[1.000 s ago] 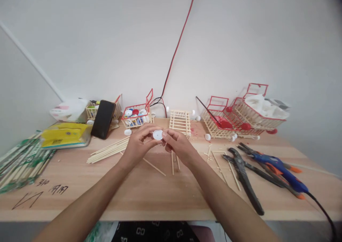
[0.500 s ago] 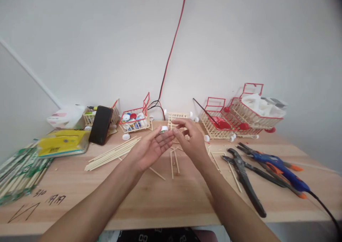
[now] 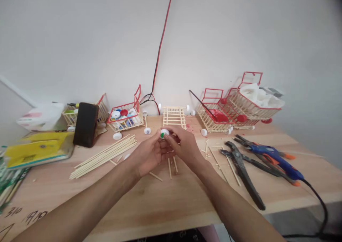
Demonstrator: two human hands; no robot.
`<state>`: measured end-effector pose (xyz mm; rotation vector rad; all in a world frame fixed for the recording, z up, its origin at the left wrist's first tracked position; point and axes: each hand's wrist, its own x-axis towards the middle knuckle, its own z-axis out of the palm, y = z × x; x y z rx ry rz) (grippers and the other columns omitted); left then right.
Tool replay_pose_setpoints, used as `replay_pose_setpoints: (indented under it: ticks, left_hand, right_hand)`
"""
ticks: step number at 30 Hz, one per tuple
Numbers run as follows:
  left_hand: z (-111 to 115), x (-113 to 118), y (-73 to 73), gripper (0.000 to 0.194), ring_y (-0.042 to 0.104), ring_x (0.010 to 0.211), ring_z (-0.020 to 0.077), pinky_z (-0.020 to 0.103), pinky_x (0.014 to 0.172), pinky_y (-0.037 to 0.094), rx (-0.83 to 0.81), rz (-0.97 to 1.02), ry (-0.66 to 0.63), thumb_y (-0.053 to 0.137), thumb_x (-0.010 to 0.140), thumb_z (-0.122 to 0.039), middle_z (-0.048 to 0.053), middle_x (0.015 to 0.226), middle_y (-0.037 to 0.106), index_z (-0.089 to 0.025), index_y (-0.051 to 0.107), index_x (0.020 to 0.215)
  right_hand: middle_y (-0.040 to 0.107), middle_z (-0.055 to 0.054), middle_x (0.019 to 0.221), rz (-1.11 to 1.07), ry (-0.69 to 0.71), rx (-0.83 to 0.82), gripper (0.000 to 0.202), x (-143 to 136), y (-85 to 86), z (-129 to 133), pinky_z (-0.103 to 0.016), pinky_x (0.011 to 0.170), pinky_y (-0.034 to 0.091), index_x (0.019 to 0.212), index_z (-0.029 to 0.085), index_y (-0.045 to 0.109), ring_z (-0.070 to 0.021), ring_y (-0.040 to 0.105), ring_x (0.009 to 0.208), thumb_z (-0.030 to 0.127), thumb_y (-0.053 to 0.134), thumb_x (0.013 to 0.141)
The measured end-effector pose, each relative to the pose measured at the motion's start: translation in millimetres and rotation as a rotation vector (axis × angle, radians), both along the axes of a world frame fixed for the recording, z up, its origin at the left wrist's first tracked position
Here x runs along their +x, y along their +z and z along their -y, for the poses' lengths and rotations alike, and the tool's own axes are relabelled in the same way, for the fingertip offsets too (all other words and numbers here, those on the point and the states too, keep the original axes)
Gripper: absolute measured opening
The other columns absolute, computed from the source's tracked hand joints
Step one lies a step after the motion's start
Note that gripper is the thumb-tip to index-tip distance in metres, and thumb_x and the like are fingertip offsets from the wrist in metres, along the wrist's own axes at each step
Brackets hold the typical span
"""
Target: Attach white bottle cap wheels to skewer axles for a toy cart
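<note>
A small white cap (image 3: 165,133) with a green mark is pinched between my two hands, above the wooden table (image 3: 160,203). My left hand (image 3: 150,153) holds it from the left with the thumb side, its other fingers curled behind. From the right, the fingers and thumb of my right hand (image 3: 184,144) press on the same cap. Just beyond the hands stands a frame of pale sticks (image 3: 174,116) with white wheels. Below my fingers, thin sticks (image 3: 169,169) lie on the table, partly hidden by the hands.
A stick bundle (image 3: 104,156), phone (image 3: 86,124) and yellow packet (image 3: 40,149) are on the left. A small cart of caps (image 3: 125,117) stands behind. On the right are a red-trimmed cart (image 3: 215,119), black-handled pliers (image 3: 244,178) and a blue corded tool (image 3: 278,162).
My right hand has closed onto the white cap, and my left fingers have curled. The camera view has shifted, so the stick frame behind shows more fully.
</note>
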<state>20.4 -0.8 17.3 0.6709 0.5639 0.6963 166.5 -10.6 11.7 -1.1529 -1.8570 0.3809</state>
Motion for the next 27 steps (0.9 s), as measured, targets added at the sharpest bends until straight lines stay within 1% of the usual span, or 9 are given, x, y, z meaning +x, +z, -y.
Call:
replay_pose_setpoints:
  ticks: [6,9,13,15,17,20,23,25,27]
  left_hand:
    - [-4,-5,-15.3,0.036,0.065,0.087,0.0194,0.032,0.077,0.052,0.015,0.086,0.014,0.032,0.098,-0.033,0.014,0.096,0.069,-0.012,0.062,0.096]
    - [-4,-7,-20.1,0.031,0.066,0.084,0.0194,0.032,0.076,0.052,0.053,0.121,0.049,0.036,0.097,-0.031,0.012,0.093,0.069,-0.012,0.061,0.096]
    - [-3,-7,-13.8,0.027,0.065,0.087,0.0196,0.033,0.077,0.053,0.132,0.136,0.057,0.043,0.095,-0.032,0.011,0.097,0.069,-0.013,0.061,0.1]
    - [-1,-6,-7.2,0.023,0.065,0.089,0.0182,0.03,0.079,0.053,0.206,0.105,0.075,0.051,0.092,-0.031,0.011,0.1,0.068,-0.012,0.062,0.101]
    - [0,-7,-1.0,0.02,0.064,0.091,0.0167,0.027,0.081,0.052,0.285,0.043,0.108,0.062,0.085,-0.025,0.01,0.101,0.069,-0.012,0.063,0.099]
    - [5,-9,5.2,0.023,0.065,0.091,0.0156,0.025,0.083,0.051,0.361,-0.047,0.154,0.071,0.077,-0.019,0.009,0.098,0.07,-0.011,0.061,0.097]
    - [10,-13,7.0,0.025,0.066,0.085,0.0146,0.026,0.08,0.053,0.391,-0.088,0.177,0.073,0.075,-0.021,0.008,0.096,0.071,-0.012,0.06,0.094]
    - [12,-16,6.2,0.027,0.067,0.08,0.0137,0.025,0.075,0.054,0.399,-0.124,0.209,0.075,0.073,-0.021,0.007,0.096,0.071,-0.013,0.058,0.093]
    - [12,-18,4.4,0.03,0.067,0.074,0.0126,0.024,0.069,0.055,0.406,-0.163,0.245,0.077,0.07,-0.02,0.006,0.095,0.072,-0.014,0.056,0.092]
  right_hand:
    - [0.068,-0.003,0.111,0.01,0.085,-0.067,0.032,-3,-9.5,-4,-0.03,0.084,0.048,0.118,0.025,0.059,-0.0174,0.063,0.099,0.017,0.05,0.089]
    - [0.067,-0.003,0.112,0.016,0.078,-0.031,0.037,-7,-10.3,-2,-0.031,0.086,0.049,0.12,0.026,0.058,-0.0177,0.062,0.101,0.012,0.049,0.087]
    - [0.065,-0.004,0.117,0.003,0.09,-0.02,0.037,-6,-7.2,-1,-0.032,0.087,0.05,0.122,0.027,0.056,-0.0175,0.062,0.103,0.013,0.046,0.089]
    - [0.062,-0.005,0.122,0.023,0.097,-0.003,0.041,-3,-5.1,-1,-0.035,0.092,0.049,0.125,0.026,0.052,-0.0181,0.059,0.109,0.012,0.046,0.087]
    - [0.058,-0.008,0.128,0.053,0.095,0.045,0.047,0,-1.4,-2,-0.039,0.098,0.045,0.13,0.023,0.048,-0.0198,0.054,0.117,0.01,0.048,0.084]
    - [0.052,-0.012,0.134,0.091,0.112,0.099,0.054,-1,11.9,5,-0.043,0.104,0.039,0.134,0.019,0.042,-0.0218,0.046,0.125,0.011,0.053,0.081]
    - [0.047,-0.012,0.139,0.155,0.084,0.091,0.055,1,36.2,29,-0.045,0.108,0.034,0.135,0.021,0.041,-0.0225,0.04,0.131,0.016,0.057,0.083]
    - [0.049,-0.009,0.138,0.184,0.009,0.073,0.05,14,52.7,50,-0.045,0.105,0.037,0.135,0.026,0.044,-0.023,0.042,0.13,0.022,0.056,0.086]
    - [0.055,-0.007,0.132,0.211,-0.125,0.011,0.04,46,62.7,70,-0.043,0.095,0.046,0.128,0.027,0.05,-0.0235,0.053,0.118,0.028,0.053,0.089]
